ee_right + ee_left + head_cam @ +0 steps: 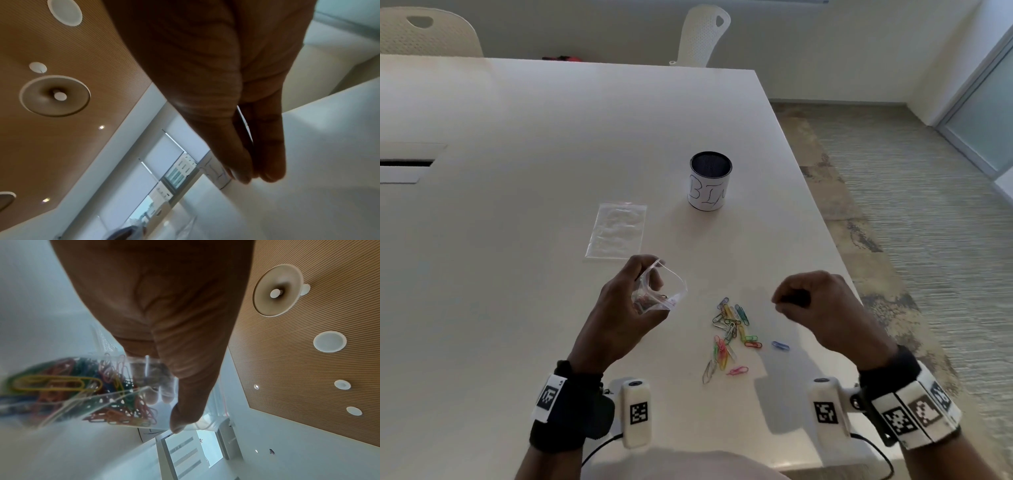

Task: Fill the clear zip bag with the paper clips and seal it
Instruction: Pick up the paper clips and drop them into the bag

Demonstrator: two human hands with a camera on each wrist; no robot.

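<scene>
The left hand grips the clear zip bag above the table, thumb and fingers pinching its upper part so the mouth gapes open, facing up and toward the right hand. In the left wrist view the bag holds a mass of coloured paper clips and its long axis runs from the thumb tip away toward the bottom of the bag. The right hand hangs above the table with its fingers drawn together at the tips; whether they pinch a clip cannot be told. Between the two hands a loose pile of paper clips lies on the table, spread roughly toward and away from the person, with one blue clip just to its right. The table's right edge runs close past the right hand. Farther off, a second clear bag lies flat, long axis pointing away, and a dark cup with a white label stands upright beyond to its right, with bare tabletop around both.
</scene>
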